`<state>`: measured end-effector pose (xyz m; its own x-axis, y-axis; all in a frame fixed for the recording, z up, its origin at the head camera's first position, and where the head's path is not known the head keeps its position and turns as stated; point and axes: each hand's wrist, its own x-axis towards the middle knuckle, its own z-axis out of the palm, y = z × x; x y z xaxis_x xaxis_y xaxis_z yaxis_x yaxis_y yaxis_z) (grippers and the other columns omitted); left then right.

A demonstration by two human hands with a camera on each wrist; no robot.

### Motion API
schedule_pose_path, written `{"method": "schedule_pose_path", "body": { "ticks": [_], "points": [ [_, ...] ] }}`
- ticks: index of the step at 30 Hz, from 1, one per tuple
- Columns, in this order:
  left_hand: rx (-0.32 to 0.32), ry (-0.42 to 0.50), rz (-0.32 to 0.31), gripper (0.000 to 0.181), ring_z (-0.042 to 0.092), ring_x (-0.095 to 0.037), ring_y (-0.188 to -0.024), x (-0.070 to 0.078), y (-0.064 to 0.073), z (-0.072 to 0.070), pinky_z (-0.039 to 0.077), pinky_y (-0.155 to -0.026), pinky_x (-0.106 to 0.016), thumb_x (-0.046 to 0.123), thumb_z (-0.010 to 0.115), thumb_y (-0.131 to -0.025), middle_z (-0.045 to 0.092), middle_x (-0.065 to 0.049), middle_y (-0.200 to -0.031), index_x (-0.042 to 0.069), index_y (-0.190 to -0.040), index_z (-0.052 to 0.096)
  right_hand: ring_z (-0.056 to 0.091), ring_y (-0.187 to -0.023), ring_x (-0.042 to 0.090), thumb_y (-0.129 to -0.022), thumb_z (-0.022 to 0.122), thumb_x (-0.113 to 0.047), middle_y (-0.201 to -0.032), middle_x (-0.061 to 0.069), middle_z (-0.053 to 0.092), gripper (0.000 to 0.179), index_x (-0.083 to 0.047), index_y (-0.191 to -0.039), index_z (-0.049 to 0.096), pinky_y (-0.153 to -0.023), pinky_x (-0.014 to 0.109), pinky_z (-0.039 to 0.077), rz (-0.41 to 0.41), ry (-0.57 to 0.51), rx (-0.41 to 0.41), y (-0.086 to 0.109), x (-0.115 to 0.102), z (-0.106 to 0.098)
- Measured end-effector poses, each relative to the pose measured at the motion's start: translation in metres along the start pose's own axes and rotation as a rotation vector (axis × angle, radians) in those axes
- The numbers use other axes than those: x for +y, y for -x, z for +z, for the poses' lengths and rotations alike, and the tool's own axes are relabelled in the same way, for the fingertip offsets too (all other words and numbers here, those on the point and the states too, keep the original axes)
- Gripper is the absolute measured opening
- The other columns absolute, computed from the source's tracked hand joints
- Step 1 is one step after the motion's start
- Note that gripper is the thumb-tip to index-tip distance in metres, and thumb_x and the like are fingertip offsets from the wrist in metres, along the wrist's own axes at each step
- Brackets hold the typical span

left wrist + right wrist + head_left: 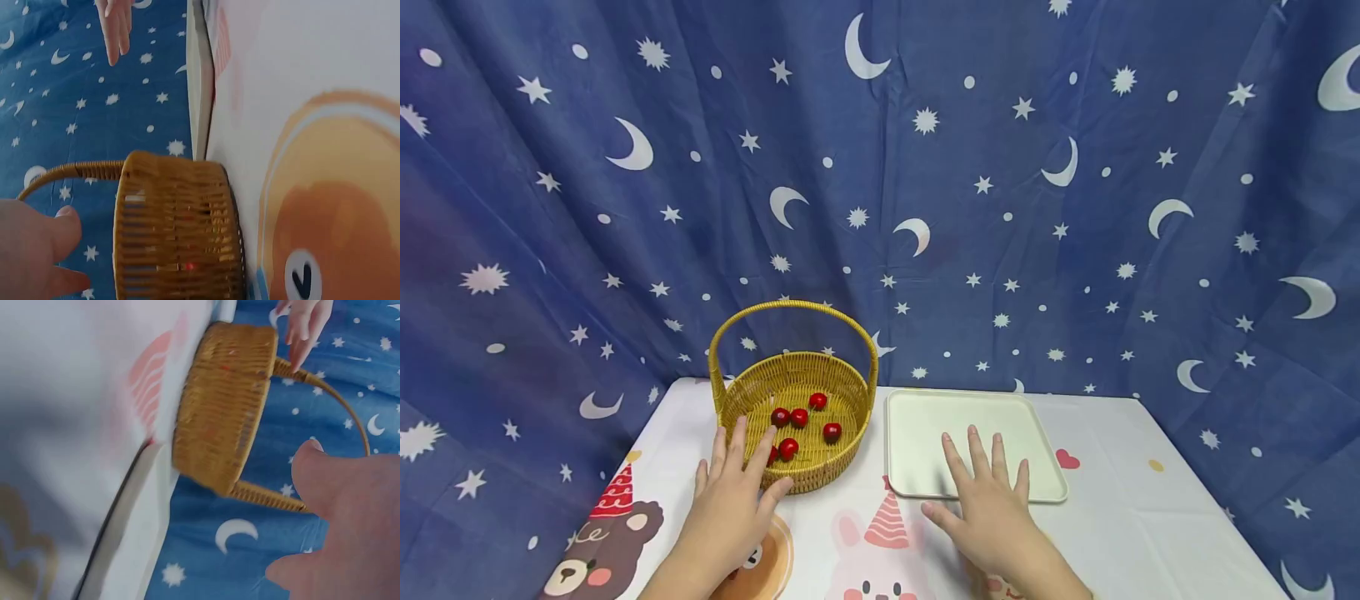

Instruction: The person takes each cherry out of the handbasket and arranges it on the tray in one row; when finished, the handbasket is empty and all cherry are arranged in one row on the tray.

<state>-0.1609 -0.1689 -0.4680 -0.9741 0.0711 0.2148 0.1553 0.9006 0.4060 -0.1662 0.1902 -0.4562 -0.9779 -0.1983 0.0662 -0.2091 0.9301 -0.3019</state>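
A golden woven basket (850, 450) with a tall arched handle stands at the back left of the table. Several dark red cherries (832, 432) lie on its floor, some partly hidden behind fingers. My left hand (730, 504), fingers spread, hovers at the basket's near left side and holds nothing. To the right of the basket lies a flat off-white tray (925, 442) with nothing on it. Over the tray's near edge my right hand (992, 504) is spread, palm down, also holding nothing. Both wrist views show the basket's side wall (181, 231) and a thumb (319, 481).
A white tablecloth (1150, 533) printed with cartoon animals and party hats covers the table. Behind and along the sides hangs a blue curtain (970, 250) with white moons and stars. The basket handle (793, 304) rises in front of the curtain.
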Motion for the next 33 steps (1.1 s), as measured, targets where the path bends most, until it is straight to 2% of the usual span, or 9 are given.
{"method": "schedule_pose_path", "body": {
  "ticks": [3, 6, 10, 14, 18, 21, 25, 30, 33],
  "points": [
    [0.06, 0.061, -0.001, 0.07, 0.015, -0.063, -0.159, -0.007, -0.004, -0.006, 0.023, -0.117, -0.086, 0.037, 0.069, -0.106, 0.019, -0.033, -0.174, 0.01, -0.165, 0.043, 0.006, -0.164, 0.056, -0.096, 0.071, -0.064, -0.18, 0.021, 0.016, 0.094, -0.027, -0.172, 0.028, -0.119, 0.09, 0.005, -0.036, -0.063, 0.012, -0.002, -0.011, -0.002],
    [0.159, 0.114, -0.022, 0.061, 0.03, -0.062, -0.153, -0.017, -0.009, -0.011, 0.033, -0.116, -0.082, 0.022, 0.071, -0.104, 0.03, -0.035, -0.169, 0.006, -0.159, 0.05, 0.01, -0.165, 0.053, -0.096, 0.075, -0.057, -0.18, 0.019, 0.017, 0.092, -0.029, -0.172, 0.029, -0.122, 0.087, 0.012, -0.074, -0.144, 0.024, -0.009, -0.023, -0.003],
    [0.238, 0.184, -0.114, 0.053, 0.047, -0.06, -0.141, -0.032, -0.018, -0.013, 0.042, -0.112, -0.078, 0.01, 0.069, -0.103, 0.043, -0.034, -0.158, 0.004, -0.154, 0.056, 0.016, -0.165, 0.049, -0.097, 0.077, -0.052, -0.18, 0.015, 0.02, 0.09, -0.032, -0.171, 0.031, -0.123, 0.082, 0.024, -0.129, -0.25, 0.04, -0.022, -0.04, -0.002],
    [0.179, 0.326, -0.239, 0.051, 0.053, -0.055, -0.138, -0.05, -0.029, -0.012, 0.046, -0.112, -0.072, 0.013, 0.068, -0.105, 0.049, -0.033, -0.151, 0.007, -0.154, 0.058, 0.029, -0.163, 0.042, -0.097, 0.08, -0.043, -0.176, 0.011, 0.031, 0.083, -0.033, -0.168, 0.038, -0.124, 0.073, 0.035, -0.2, -0.343, 0.062, -0.039, -0.059, 0.0],
    [0.096, 0.521, -0.329, 0.048, 0.064, -0.045, -0.131, -0.062, -0.039, -0.012, 0.063, -0.095, -0.043, 0.018, 0.066, -0.108, 0.052, -0.031, -0.151, 0.008, -0.154, 0.058, 0.043, -0.155, 0.032, -0.095, 0.084, -0.03, -0.167, 0.004, 0.047, 0.076, -0.033, -0.162, 0.048, -0.122, 0.063, 0.044, -0.272, -0.454, 0.084, -0.061, -0.078, 0.004],
    [0.079, 0.67, -0.387, 0.046, 0.074, -0.029, -0.112, -0.067, -0.047, -0.009, 0.064, -0.08, -0.024, 0.018, 0.064, -0.109, 0.053, -0.031, -0.149, 0.005, -0.154, 0.058, 0.057, -0.141, 0.025, -0.094, 0.085, -0.021, -0.156, 0.0, 0.058, 0.071, -0.032, -0.157, 0.055, -0.115, 0.056, 0.053, -0.329, -0.525, 0.09, -0.081, -0.091, 0.01],
    [0.073, 0.791, -0.448, 0.046, 0.072, -0.013, -0.098, -0.073, -0.054, -0.005, 0.065, -0.081, -0.023, 0.015, 0.063, -0.109, 0.052, -0.03, -0.144, 0.002, -0.153, 0.057, 0.065, -0.124, 0.023, -0.093, 0.084, -0.011, -0.142, 0.001, 0.066, 0.063, -0.026, -0.151, 0.063, -0.104, 0.046, 0.061, -0.362, -0.636, 0.038, -0.109, -0.107, 0.018],
    [0.045, 0.839, -0.491, 0.046, 0.07, -0.022, -0.107, -0.076, -0.059, -0.006, 0.066, -0.085, -0.027, 0.012, 0.065, -0.108, 0.05, -0.026, -0.145, 0.003, -0.153, 0.058, 0.068, -0.124, 0.032, -0.093, 0.082, -0.002, -0.135, 0.009, 0.069, 0.055, -0.016, -0.145, 0.068, -0.102, 0.041, 0.063, -0.339, -0.732, -0.089, -0.14, -0.124, 0.03],
    [0.038, 0.837, -0.5, 0.045, 0.069, -0.024, -0.11, -0.075, -0.06, -0.007, 0.067, -0.086, -0.029, 0.013, 0.065, -0.108, 0.05, -0.025, -0.144, 0.004, -0.152, 0.059, 0.071, -0.118, 0.028, -0.093, 0.082, -0.001, -0.135, 0.013, 0.072, 0.054, -0.016, -0.143, 0.07, -0.095, 0.033, 0.062, -0.323, -0.703, -0.181, -0.154, -0.133, 0.037]
  ]
}}
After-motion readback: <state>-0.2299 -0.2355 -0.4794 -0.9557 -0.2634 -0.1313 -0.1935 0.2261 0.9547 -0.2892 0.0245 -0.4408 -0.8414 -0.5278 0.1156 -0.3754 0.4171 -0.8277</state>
